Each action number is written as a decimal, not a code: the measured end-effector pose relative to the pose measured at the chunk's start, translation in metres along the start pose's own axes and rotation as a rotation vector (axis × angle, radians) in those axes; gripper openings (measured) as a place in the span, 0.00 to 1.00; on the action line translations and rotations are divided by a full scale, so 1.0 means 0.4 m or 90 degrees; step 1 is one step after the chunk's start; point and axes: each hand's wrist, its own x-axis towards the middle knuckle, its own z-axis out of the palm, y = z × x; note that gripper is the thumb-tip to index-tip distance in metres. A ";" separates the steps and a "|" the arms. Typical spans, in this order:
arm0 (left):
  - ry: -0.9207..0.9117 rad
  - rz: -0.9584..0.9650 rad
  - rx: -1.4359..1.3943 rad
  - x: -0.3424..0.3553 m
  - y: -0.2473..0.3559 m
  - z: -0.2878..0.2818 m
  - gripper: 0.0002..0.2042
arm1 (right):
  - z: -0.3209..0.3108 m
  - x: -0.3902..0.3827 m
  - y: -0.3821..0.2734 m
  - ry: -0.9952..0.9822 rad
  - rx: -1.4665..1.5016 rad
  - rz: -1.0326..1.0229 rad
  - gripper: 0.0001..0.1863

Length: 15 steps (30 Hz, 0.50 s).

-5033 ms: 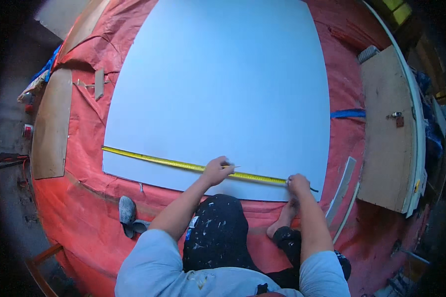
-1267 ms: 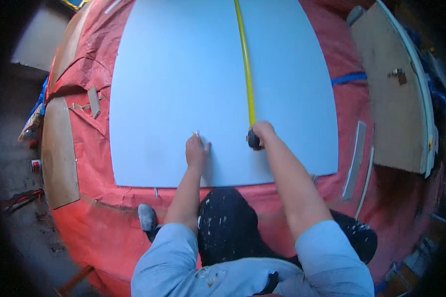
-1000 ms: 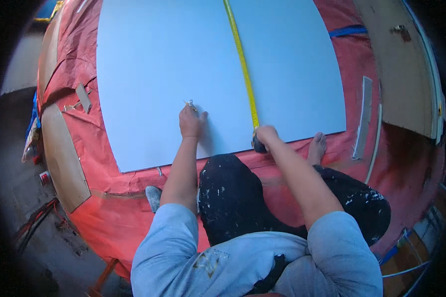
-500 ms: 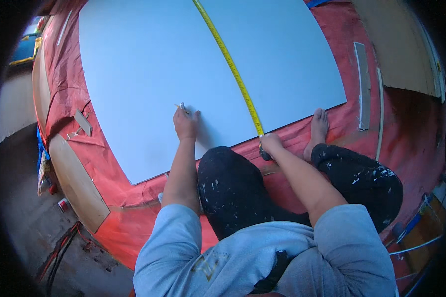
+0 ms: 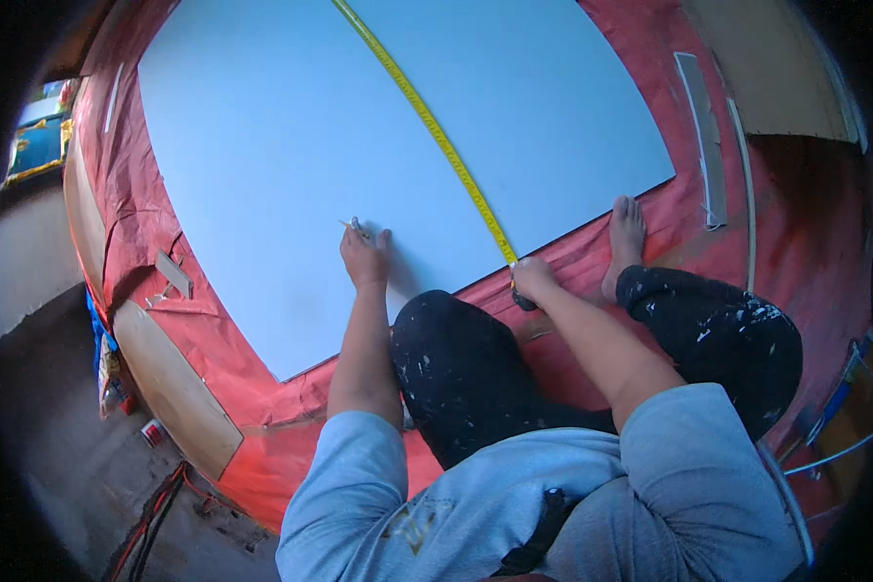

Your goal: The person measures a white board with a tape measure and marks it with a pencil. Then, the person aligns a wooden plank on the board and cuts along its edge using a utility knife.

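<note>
A large white board [image 5: 262,145] lies flat in front of me. Across it runs a yellow tape measure [image 5: 427,124], pulled out from the near edge toward the far side; its far end is out of view. My right hand [image 5: 533,278] is closed around the tape's dark case at that near edge, beside my bare foot. Over the board, left of the tape, my left hand [image 5: 366,260] is closed on a thin pencil-like stick [image 5: 344,224], whose pale end pokes out past the fingers. Its exact kind is too small to make out.
Red sheeting [image 5: 252,388] spreads under the board. To the right lie a narrow grey-white strip [image 5: 705,145] and a thin pale strip [image 5: 744,194]. A small offcut [image 5: 174,275] and a curved wooden panel [image 5: 175,388] are on the left, with dark cables [image 5: 155,514] on the floor.
The whole view has turned slightly, so the board and tape appear tilted further to the left. Both hands keep about the same places and grips.
</note>
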 end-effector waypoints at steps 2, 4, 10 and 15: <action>-0.004 0.003 -0.002 0.000 0.001 0.000 0.38 | -0.003 0.001 0.000 0.004 0.016 0.008 0.19; -0.017 0.004 0.015 0.001 0.001 -0.001 0.37 | -0.004 0.009 0.004 -0.016 -0.034 -0.021 0.19; 0.015 0.037 0.036 0.001 -0.001 0.004 0.37 | 0.007 0.045 0.034 -0.056 -0.176 -0.146 0.19; 0.004 0.026 0.029 0.003 0.000 0.005 0.37 | -0.001 0.043 0.029 -0.076 -0.122 -0.069 0.19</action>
